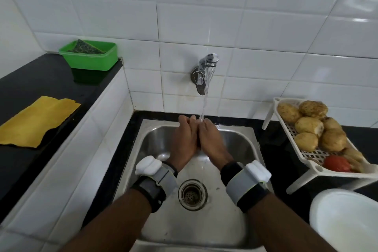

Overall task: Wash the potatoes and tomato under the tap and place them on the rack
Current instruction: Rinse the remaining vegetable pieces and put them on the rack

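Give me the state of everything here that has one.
tap, running.
left hand, open, under the stream.
right hand, open, against the left hand.
potatoes, piled on the rack.
tomato, on the rack's near end.
sink drain, unplugged.
green container, lidless.
yellow cloth, lying flat.

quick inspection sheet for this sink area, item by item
surface: black counter; steel sink, tap running
job's things: potatoes and tomato on the white rack
clutter: green tub, yellow cloth, white bowl
grippers: left hand and right hand pressed together under the stream, nothing seen held
cables: nothing seen
surroundings: white tiled wall
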`<state>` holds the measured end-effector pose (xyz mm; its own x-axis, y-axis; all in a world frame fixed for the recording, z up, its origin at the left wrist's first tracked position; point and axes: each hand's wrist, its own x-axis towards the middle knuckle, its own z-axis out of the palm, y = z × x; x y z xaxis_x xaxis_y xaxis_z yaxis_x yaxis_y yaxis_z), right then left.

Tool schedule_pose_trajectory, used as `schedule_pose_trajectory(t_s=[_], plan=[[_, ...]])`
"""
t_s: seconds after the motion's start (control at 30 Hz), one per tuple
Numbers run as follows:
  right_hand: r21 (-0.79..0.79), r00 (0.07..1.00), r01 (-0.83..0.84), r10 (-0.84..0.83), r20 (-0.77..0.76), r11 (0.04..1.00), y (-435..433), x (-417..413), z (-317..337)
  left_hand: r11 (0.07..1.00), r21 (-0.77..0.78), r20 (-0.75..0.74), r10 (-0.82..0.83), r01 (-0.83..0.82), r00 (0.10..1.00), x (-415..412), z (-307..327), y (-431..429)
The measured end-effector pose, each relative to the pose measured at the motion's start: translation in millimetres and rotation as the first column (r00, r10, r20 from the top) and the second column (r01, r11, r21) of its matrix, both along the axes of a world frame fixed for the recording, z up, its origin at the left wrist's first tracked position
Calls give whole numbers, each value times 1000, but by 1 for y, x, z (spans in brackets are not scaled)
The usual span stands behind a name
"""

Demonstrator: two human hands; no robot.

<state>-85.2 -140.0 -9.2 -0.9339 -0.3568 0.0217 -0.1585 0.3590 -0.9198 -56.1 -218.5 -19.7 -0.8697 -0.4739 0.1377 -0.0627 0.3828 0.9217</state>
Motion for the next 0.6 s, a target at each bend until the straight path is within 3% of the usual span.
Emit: schedule_pose_trajectory(t_s=[0.1, 0.17, 0.23, 0.33, 0.4, 0.47, 0.5, 0.6], plan=[[37, 975, -2, 10, -222, 999, 1, 7, -9, 996, 61, 65, 65, -69, 996, -6, 0, -5], [101, 945, -66, 95, -313, 993, 5, 10, -16, 975, 216, 140, 24, -54, 990, -9, 5, -8], [170, 921, -130, 182, -344, 977, 13, 9, -18, 938, 344, 266, -71, -26, 961, -10, 11, -14], [267, 899, -131, 228, -374, 955, 16, 6, -8, 943, 332, 338, -130, 11, 932, -10, 21, -19], [229, 949, -99, 161, -272, 968, 13, 3, 3, 984, 172, 307, -90, 38, 948, -13, 23, -18], [18, 997, -79, 80, -24, 997, 11, 0, 12, 999, -25, 232, -29, 36, 972, -20, 27, -20], [-98, 991, -67, 77, 106, 993, 12, 0, 14, 998, -64, 184, -17, 29, 983, -23, 31, -22], [-319, 927, -7, 126, 353, 948, 11, -1, 14, 997, 21, 41, -77, 76, 996, -32, 49, -30]])
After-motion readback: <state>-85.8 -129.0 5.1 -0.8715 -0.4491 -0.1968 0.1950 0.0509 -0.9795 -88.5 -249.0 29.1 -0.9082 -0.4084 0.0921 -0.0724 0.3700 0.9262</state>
